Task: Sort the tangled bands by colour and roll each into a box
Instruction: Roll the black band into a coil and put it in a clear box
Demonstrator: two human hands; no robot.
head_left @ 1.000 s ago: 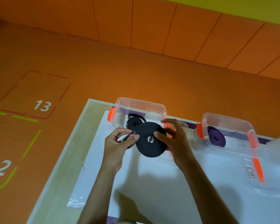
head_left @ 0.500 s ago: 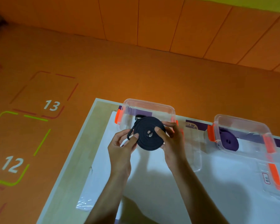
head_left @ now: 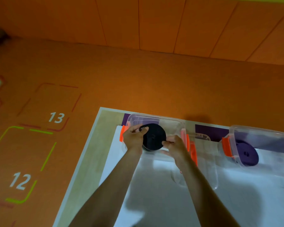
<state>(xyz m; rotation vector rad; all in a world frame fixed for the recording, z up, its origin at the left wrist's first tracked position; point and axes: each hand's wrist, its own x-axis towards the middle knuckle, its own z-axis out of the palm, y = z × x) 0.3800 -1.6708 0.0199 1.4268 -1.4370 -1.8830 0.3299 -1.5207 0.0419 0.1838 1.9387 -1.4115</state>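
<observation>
A person holds a coiled black band (head_left: pixel 153 138) at the mouth of the left clear box (head_left: pixel 170 122), left hand (head_left: pixel 134 140) and right hand (head_left: pixel 176 148) pinching opposite edges, fingers curled on the coil. 1 purple roll (head_left: pixel 248 155) lies in the right box (head_left: pixel 261 133). The boxing step looks under way; next, seemingly, set the coil down and release without it springing loose

two boxes (head_left: pixel 156 116), two rolls (head_left: pixel 154 136), two hands (head_left: pixel 132 140)
</observation>
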